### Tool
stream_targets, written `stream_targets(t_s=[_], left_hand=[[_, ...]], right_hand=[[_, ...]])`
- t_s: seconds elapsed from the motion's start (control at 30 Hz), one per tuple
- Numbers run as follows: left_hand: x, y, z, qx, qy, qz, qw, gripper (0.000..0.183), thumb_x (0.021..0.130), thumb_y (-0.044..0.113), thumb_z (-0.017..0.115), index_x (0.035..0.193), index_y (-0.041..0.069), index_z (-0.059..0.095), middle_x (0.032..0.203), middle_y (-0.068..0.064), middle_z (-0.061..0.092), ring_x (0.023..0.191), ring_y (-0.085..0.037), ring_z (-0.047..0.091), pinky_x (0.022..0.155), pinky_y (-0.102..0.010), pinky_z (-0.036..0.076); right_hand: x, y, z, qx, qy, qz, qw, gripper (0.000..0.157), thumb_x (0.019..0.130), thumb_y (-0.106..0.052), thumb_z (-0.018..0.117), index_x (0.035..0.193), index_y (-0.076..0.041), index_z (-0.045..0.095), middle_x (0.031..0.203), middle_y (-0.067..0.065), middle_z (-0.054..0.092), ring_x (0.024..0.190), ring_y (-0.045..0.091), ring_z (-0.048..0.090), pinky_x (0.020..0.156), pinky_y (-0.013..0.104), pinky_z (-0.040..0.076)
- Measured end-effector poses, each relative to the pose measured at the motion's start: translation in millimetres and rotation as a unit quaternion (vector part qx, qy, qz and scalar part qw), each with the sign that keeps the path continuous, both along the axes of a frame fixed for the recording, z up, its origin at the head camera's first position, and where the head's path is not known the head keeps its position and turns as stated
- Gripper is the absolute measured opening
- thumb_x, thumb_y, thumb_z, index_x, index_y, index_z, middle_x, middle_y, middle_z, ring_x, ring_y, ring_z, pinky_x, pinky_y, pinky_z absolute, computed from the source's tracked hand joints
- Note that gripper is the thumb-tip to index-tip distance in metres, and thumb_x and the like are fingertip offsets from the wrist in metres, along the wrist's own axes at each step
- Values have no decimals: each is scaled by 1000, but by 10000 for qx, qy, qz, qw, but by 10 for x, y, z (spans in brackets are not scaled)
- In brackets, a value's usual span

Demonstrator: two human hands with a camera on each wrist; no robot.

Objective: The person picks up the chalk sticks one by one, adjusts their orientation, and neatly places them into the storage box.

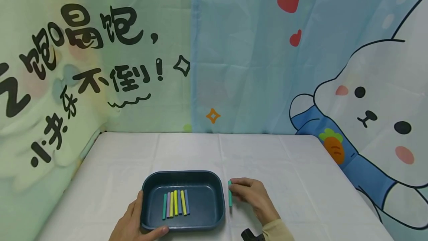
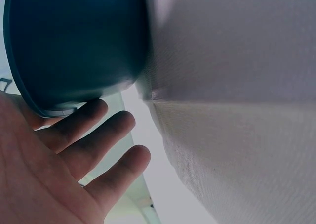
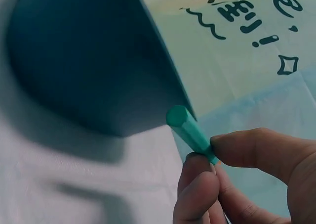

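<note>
A dark blue tray [image 1: 214, 190] sits on the white table and holds several coloured sticks [image 1: 176, 203] laid side by side. My left hand [image 1: 135, 223] holds the tray's near left corner, thumb over the front rim, fingers relaxed beside the tray's outer wall [image 2: 74, 46]. My right hand [image 1: 249, 193] pinches a green stick [image 1: 230, 194] just right of the tray. In the right wrist view the green stick [image 3: 190, 130] is pinched between thumb and fingertips [image 3: 197, 184], close to the tray's side [image 3: 89, 61].
The white tablecloth [image 1: 284, 166] covers the table. Printed curtains [image 1: 234, 47] hang behind and on both sides. A dark object [image 1: 249, 234] sits at the bottom edge by my right sleeve.
</note>
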State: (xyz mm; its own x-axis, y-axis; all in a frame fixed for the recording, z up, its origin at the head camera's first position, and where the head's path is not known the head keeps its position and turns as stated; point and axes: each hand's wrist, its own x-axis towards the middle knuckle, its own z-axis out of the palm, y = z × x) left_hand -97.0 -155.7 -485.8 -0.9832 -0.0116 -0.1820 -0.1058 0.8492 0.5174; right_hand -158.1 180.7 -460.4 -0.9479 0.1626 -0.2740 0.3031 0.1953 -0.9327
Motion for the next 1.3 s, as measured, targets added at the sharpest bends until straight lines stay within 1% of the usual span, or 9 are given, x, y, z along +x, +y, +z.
stream_targets(t_s=[0.13, 0.27, 0.43, 0.7, 1.1, 1.3], left_hand=[[-4, 2, -4, -17, -6, 17, 10000, 143, 64, 85, 71, 159, -4, 14, 144, -34, 43, 116, -46, 57, 93, -62, 50], [-8, 2, -5, -8, -44, 43, 10000, 143, 64, 86, 70, 159, -4, 14, 145, -34, 43, 117, -46, 57, 93, -62, 50], [-12, 2, -10, 1, -55, 46, 10000, 144, 63, 87, 70, 160, -4, 14, 145, -34, 43, 117, -46, 57, 93, -62, 50], [-15, 8, -8, -57, -46, 50, 10000, 146, 62, 89, 68, 159, -5, 13, 145, -34, 42, 118, -47, 56, 93, -63, 50], [9, -8, -6, -75, -39, 43, 10000, 144, 63, 88, 68, 159, -5, 16, 146, -33, 42, 118, -44, 57, 94, -61, 50], [27, -21, -8, 39, 191, -42, 9998, 140, 67, 87, 68, 160, -4, 16, 148, -30, 43, 120, -42, 57, 96, -58, 50]], right_hand=[[-3, -82, 47, -263, 118, 21, 9996, 33, 85, -15, 80, 113, 2, 74, 98, 9, 73, 82, 19, 69, 71, 32, 57], [-16, -171, 86, -374, 229, 143, 9989, 34, 85, -16, 81, 114, 2, 74, 99, 10, 73, 82, 20, 70, 72, 34, 58], [-42, -272, 135, -385, 297, 273, 9984, 35, 85, -17, 80, 114, 1, 74, 100, 10, 73, 81, 20, 69, 73, 36, 58], [-53, -387, 190, -410, 288, 334, 9982, 34, 86, -16, 80, 115, 2, 73, 100, 11, 72, 77, 19, 66, 71, 35, 57], [-53, -590, 224, -350, 310, 810, 9956, 39, 89, -20, 76, 121, 2, 70, 104, 10, 72, 85, 23, 68, 81, 44, 58], [-65, -722, 225, -269, 320, 984, 9943, 36, 89, -20, 75, 119, 1, 71, 103, 9, 73, 85, 21, 67, 82, 44, 57]])
